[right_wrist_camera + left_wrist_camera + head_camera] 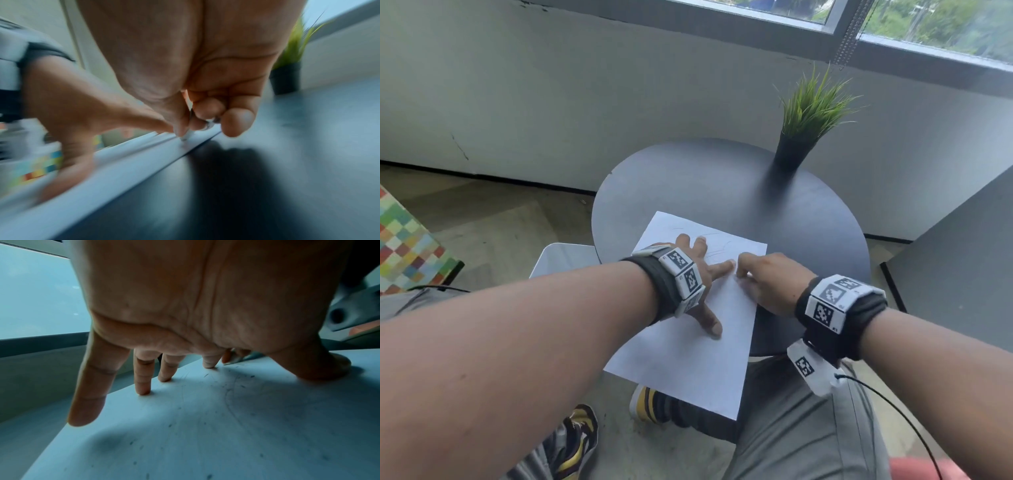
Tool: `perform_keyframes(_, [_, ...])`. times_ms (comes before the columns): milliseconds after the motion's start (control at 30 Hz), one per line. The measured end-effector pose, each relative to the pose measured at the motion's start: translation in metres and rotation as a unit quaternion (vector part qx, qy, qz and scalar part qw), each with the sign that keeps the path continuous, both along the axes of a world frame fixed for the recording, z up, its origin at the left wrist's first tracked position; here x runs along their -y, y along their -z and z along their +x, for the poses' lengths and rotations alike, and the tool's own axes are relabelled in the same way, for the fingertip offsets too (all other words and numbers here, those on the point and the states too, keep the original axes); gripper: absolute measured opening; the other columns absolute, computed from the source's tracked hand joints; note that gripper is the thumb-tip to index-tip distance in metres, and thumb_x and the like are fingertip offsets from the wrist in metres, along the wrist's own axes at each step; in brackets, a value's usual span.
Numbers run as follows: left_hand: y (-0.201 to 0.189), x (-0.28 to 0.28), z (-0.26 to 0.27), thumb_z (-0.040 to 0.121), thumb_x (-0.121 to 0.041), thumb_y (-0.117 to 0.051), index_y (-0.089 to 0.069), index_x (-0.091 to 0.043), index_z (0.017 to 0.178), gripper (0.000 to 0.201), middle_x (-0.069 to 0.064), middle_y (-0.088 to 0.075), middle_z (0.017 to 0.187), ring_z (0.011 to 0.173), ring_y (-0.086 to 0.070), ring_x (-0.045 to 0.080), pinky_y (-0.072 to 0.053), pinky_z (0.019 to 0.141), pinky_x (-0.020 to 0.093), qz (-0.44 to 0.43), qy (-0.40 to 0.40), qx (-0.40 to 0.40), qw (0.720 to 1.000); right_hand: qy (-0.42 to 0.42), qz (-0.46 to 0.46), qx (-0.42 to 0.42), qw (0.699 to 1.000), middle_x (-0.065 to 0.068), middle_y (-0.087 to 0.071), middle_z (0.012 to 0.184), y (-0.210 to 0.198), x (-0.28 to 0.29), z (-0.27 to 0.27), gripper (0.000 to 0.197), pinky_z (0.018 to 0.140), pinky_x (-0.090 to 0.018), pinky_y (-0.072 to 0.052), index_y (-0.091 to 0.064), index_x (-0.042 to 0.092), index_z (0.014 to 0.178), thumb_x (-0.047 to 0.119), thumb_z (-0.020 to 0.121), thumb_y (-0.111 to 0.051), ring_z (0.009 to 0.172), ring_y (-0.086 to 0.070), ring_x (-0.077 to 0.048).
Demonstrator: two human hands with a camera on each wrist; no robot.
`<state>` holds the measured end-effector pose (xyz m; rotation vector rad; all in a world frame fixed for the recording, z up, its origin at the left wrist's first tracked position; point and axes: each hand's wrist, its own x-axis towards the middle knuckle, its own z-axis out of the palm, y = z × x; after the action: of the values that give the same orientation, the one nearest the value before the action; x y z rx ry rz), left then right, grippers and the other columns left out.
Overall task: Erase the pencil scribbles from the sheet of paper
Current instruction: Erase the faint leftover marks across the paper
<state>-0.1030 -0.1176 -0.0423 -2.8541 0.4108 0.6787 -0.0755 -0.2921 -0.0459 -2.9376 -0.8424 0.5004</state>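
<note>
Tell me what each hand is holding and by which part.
The right hand pinches a small eraser by its upper part, its tip on the paper. The left hand holds nothing; spread fingers press the paper.

Soft daylight from the far window (914,24) — sharp head view, right wrist view heavily motion-blurred, edges bowed.

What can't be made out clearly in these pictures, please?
- Eraser: right wrist view is motion-blurred and the right hand pinches it; head view hides it entirely.
- Pencil scribbles: faint and small in head view, partly under the left hand.
- Sheet of paper: near end hangs past the table.
</note>
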Motion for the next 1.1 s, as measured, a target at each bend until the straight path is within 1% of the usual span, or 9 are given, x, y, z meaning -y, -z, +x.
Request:
perform_keyframes(67, [0.001, 0.001, 0.001, 0.051, -0.096, -0.057, 0.007, -0.053, 0.151, 0.127, 0.011, -0.003, 0.163, 0.140, -0.018, 0.041, -0.039, 0.097, 0.059, 0.006, 0.002, 0.005, 1.000, 0.028, 0.003, 0.024, 0.999, -0.010, -0.058, 0.100, 0.000, 0.006, 0.012, 0.019, 0.076, -0.034, -0.048, -0.052, 0.022, 0.105, 0.034, 0.096, -0.041, 0.090, -0.055, -0.031])
perform_keyframes(267, [0.000, 0.000, 0.000, 0.052, -0.094, -0.060, 0.009, -0.051, 0.152, 0.129, 0.015, 0.001, 0.163, 0.142, -0.013, 0.043, -0.038, 0.100, 0.060, -0.001, 0.000, 0.000, 1.000, -0.111, 0.006, -0.021, 0.994, 0.003, -0.059, 0.093, 0.003, -0.002, -0.030, 0.006, 0.073, -0.033, -0.043, -0.047, 0.027, 0.091, 0.028, 0.096, -0.045, 0.084, -0.048, -0.020])
perform_keyframes(400, [0.000, 0.005, 0.001, 0.055, -0.093, -0.061, 0.009, -0.053, 0.151, 0.125, 0.019, -0.002, 0.162, 0.139, -0.018, 0.045, -0.037, 0.100, 0.058, 0.005, 0.004, 0.001, 1.000, -0.015, 0.006, 0.051, 0.999, -0.007, -0.062, 0.096, -0.001, 0.013, 0.009, 0.018, 0.075, -0.037, -0.049, -0.051, 0.021, 0.097, 0.034, 0.098, -0.039, 0.086, -0.055, -0.028])
perform_keyframes(500, [0.000, 0.005, 0.002, 0.052, -0.093, -0.063, 0.008, -0.056, 0.149, 0.125, 0.020, -0.004, 0.161, 0.138, -0.018, 0.045, -0.037, 0.099, 0.061, 0.004, 0.005, -0.003, 1.000, -0.074, 0.008, 0.001, 0.997, 0.002, -0.057, 0.090, 0.003, 0.000, -0.015, 0.006, 0.072, -0.035, -0.046, -0.049, 0.026, 0.095, 0.027, 0.096, -0.043, 0.082, -0.049, -0.023])
perform_keyframes(567, [0.000, 0.005, 0.003, 0.052, -0.093, -0.062, 0.009, -0.056, 0.149, 0.126, 0.020, -0.002, 0.161, 0.139, -0.016, 0.046, -0.036, 0.100, 0.062, 0.008, 0.006, -0.005, 1.000, -0.124, 0.003, -0.041, 0.991, 0.009, -0.051, 0.085, 0.002, -0.004, -0.032, 0.008, 0.073, -0.034, -0.044, -0.045, 0.029, 0.087, 0.026, 0.094, -0.046, 0.081, -0.046, -0.019])
perform_keyframes(733, [0.003, 0.005, 0.003, 0.052, -0.095, -0.059, 0.009, -0.055, 0.150, 0.125, 0.020, -0.007, 0.159, 0.136, -0.021, 0.045, -0.037, 0.099, 0.059, 0.009, 0.010, 0.004, 1.000, -0.013, -0.006, 0.050, 0.999, -0.004, -0.063, 0.098, -0.005, 0.017, 0.012, 0.010, 0.071, -0.032, -0.044, -0.054, 0.022, 0.098, 0.028, 0.096, -0.046, 0.091, -0.056, -0.027])
perform_keyframes(867, [0.003, 0.006, 0.003, 0.051, -0.094, -0.061, 0.010, -0.056, 0.149, 0.127, 0.019, -0.004, 0.160, 0.139, -0.015, 0.046, -0.036, 0.101, 0.063, 0.012, 0.003, -0.006, 1.000, -0.123, -0.002, -0.031, 0.992, 0.002, -0.060, 0.093, 0.001, 0.000, -0.031, 0.006, 0.072, -0.033, -0.044, -0.050, 0.026, 0.090, 0.027, 0.095, -0.046, 0.086, -0.053, -0.022])
perform_keyframes(1000, [0.004, 0.004, 0.003, 0.050, -0.095, -0.060, 0.010, -0.058, 0.147, 0.126, 0.016, -0.006, 0.159, 0.137, -0.016, 0.043, -0.038, 0.097, 0.061, 0.003, 0.002, -0.001, 1.000, -0.050, -0.007, 0.033, 0.998, 0.001, -0.063, 0.104, -0.005, 0.015, 0.002, 0.014, 0.077, -0.032, -0.045, -0.056, 0.025, 0.105, 0.028, 0.096, -0.046, 0.097, -0.055, -0.024])
perform_keyframes(1100, [0.004, 0.004, 0.003, 0.049, -0.096, -0.059, 0.011, -0.058, 0.147, 0.126, 0.015, -0.003, 0.160, 0.138, -0.013, 0.043, -0.036, 0.099, 0.062, 0.005, 0.002, -0.003, 1.000, -0.070, -0.011, 0.040, 0.997, 0.001, -0.057, 0.095, -0.003, 0.012, -0.004, 0.009, 0.069, -0.031, -0.039, -0.052, 0.022, 0.100, 0.024, 0.096, -0.044, 0.091, -0.054, -0.024])
